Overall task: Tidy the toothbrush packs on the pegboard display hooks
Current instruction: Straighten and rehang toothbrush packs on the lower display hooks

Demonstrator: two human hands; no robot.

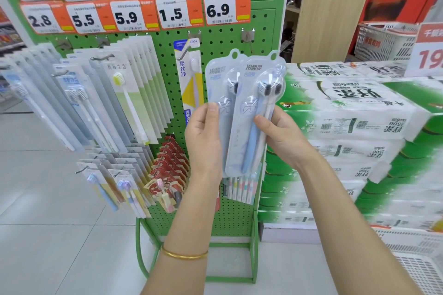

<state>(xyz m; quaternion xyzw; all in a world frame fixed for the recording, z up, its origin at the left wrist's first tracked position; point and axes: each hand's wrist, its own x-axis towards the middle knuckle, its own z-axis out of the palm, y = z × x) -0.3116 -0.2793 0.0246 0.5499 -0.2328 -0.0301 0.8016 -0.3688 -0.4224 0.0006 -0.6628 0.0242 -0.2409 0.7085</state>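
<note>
Progress: partway, by my read. L side of the pegboard is carrying full rows of hanging packs, fanning out a bit but all on hooks. Lower rows and red-card packs are hanging too, rather crowded. One FROG pack is hanging alone mid-board. The top-R hook is showing bare. Two matching twin-brush packs are being held off the board, in front of it and just below that bare hook, so prob. they're waiting to go up. That, plus any straightening of the fanned rows, is looking like what's left.

Hands: L hand is gripping the rear pack at its lower L edge, thumb pressing flat on the front face, other fingers going behind the card, not visible. R hand is gripping the front pack approx. mid-height from the R side, thumb lying across the front, fingers wrapping behind, hidden. Front pack is overlapping the rear one; both are standing near upright w/ tops leaning slightly R, hang-holes uppermost. Both forearms are reaching up from below; gold bangle is sitting on the L forearm. Tissue stacks are sitting just R of the stand, price tags running across the top.
</note>
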